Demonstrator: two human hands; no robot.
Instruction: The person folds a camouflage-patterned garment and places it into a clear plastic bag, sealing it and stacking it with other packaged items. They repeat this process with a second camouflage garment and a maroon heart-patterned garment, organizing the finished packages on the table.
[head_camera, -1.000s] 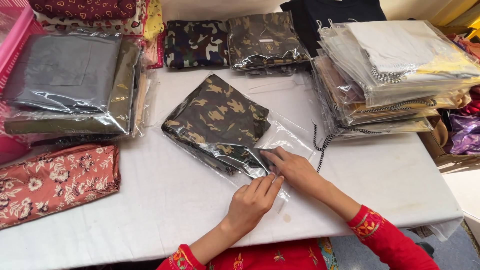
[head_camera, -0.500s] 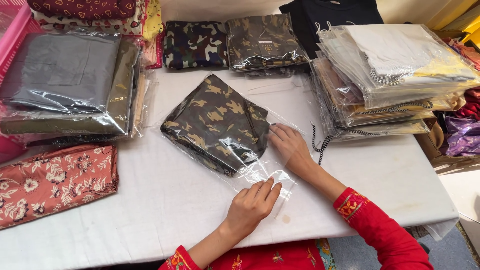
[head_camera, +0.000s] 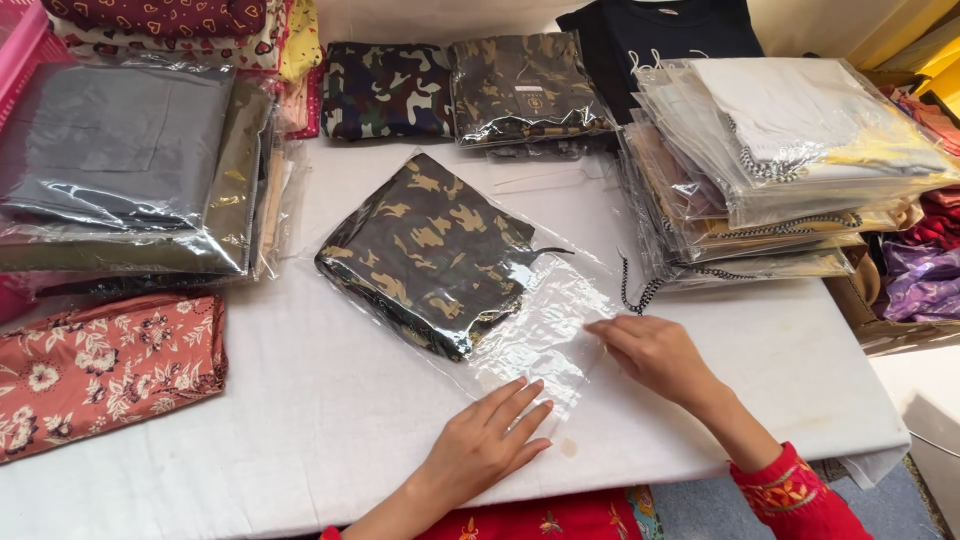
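At the far left a floral cloth (head_camera: 105, 365), salmon with white blossoms, lies folded flat on the white table (head_camera: 300, 420). Above it sits a stack of glossy bagged garments (head_camera: 130, 165), grey on top and olive beneath, their plastic wrinkled and shiny.

In the middle lies the camo garment (head_camera: 425, 250), a folded, roughly square piece of brown, tan and black fabric, turned diagonally inside a clear bag (head_camera: 545, 330). The garment fills the bag's upper left part; the lower right part lies flat and see-through on the table.

The left hand (head_camera: 490, 440) rests open, palm down, fingers spread, pressing the bag's lower edge. The right hand (head_camera: 655, 355) lies on the bag's right edge with fingers curled toward the plastic; whether it pinches the film cannot be told.

Behind, 2 more camo packs (head_camera: 455, 90) sit side by side, one dark green, one brown in crinkled plastic. At the right a tall, slanting pile of clear-bagged clothes (head_camera: 790, 160) in white, yellow and beige stands near the table's edge.
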